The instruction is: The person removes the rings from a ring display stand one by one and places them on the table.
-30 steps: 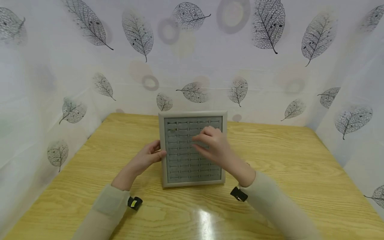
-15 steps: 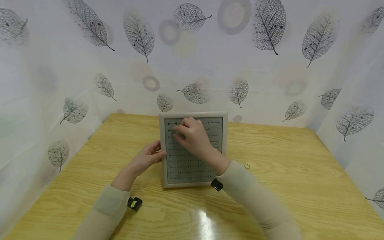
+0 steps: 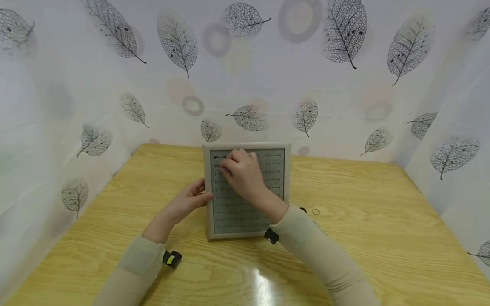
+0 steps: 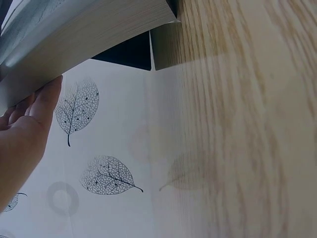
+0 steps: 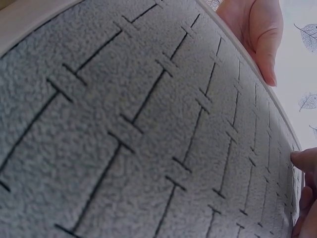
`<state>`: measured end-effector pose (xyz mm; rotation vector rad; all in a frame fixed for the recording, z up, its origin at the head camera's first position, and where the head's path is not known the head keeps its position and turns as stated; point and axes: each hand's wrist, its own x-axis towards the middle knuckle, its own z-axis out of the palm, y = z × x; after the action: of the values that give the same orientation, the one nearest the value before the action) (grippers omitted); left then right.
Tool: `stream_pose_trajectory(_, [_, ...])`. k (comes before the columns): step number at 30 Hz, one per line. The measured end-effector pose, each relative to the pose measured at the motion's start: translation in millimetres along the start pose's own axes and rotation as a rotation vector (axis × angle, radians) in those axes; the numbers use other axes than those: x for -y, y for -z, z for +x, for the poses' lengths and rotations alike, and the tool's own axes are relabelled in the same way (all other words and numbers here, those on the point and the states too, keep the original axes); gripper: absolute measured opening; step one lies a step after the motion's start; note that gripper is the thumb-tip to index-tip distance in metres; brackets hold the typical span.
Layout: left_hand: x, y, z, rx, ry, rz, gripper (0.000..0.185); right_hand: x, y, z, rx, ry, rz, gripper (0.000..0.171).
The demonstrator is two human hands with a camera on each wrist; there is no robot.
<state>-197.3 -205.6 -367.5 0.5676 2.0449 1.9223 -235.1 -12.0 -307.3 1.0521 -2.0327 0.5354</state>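
A light-framed ring display board point(image 3: 246, 236) with grey slotted padding stands upright on the table. At its left edge, my left hand point(image 3: 187, 199) grips the frame, thumb on the front and fingers behind. In the left wrist view those fingers lie against the frame's back point(image 4: 74, 44). My right hand point(image 3: 245, 172) reaches across the padding, thumb and finger pinched together at a slot in the upper left. A small ring showed at that slot earlier; the fingertips now cover it. In the right wrist view, the right thumb point(image 5: 303, 159) is at the padding's far edge.
On the wooden table point(image 3: 367, 238), right of the board, lies a thin ring point(image 3: 315, 211). A dark ring point(image 3: 303, 210) beside it is partly hidden by the right sleeve point(image 3: 317, 242). A leaf-patterned curtain point(image 3: 245, 76) encloses the back and sides.
My right hand has moved left across the board to the upper-left slots, and its fingertips have come together there. Rings on the table came into sight. The left hand stays put.
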Motion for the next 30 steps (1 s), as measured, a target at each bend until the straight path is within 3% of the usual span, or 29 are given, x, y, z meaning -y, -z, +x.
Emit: stream_pose_trajectory(30, [-0.8,-1.0,-0.9,-0.003,0.006,0.000,0.059,-5.6,3.0,-5.9,-0.022,0.094,0.106,0.006])
